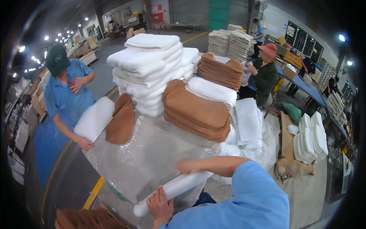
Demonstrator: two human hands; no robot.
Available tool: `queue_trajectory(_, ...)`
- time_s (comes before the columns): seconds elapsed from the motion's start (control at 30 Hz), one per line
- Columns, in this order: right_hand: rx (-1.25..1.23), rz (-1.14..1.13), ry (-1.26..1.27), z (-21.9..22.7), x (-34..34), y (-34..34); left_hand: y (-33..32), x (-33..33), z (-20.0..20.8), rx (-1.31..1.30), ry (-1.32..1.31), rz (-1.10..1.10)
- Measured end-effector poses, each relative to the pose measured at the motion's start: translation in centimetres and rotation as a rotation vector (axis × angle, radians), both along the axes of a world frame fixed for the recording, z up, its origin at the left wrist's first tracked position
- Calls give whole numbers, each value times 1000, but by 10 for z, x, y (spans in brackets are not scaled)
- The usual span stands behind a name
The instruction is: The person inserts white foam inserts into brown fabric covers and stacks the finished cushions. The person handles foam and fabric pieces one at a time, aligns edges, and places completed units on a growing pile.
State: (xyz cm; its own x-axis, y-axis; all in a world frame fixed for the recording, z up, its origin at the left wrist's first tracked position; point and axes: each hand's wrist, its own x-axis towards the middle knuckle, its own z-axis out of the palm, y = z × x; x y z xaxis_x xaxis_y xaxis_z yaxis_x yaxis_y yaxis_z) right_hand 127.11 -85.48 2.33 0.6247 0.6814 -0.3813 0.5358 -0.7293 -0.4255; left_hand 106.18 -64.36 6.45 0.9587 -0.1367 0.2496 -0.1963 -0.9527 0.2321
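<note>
A long white padded cushion piece (179, 187) lies slantwise at the near edge of the plastic-covered table (152, 158), just in front of my body. My left hand (160, 204) grips its near left end, fingers curled over the top. My right hand (185, 166) is at its far side, the forearm crossing above the right end. Motion blurs that hand, and its fingers cannot be made out. Farther back on the table are a stack of brown fabric covers (196, 110) and a tall pile of folded white padding (146, 72).
At the left, a co-worker in a blue shirt (66, 91) touches a white pad (94, 120) beside a brown cover (121, 120). Another person in a red cap (268, 51) stands behind the stacks. More brown pieces (89, 219) lie lower left. A dog (293, 168) lies at right near white cushions (310, 139).
</note>
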Motion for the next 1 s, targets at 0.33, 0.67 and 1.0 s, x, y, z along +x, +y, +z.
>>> queue_trajectory(0.33,-178,-724,-321,-12,55,-196,-27,28,29,-56,75,-252)
queue_trajectory(0.67,553,-800,361,58,-24,-181,-31,13,29,-87,219,-339)
queue_trajectory(1.0,227,-100,293,19,-42,-81,-26,14,16,-100,240,-349)
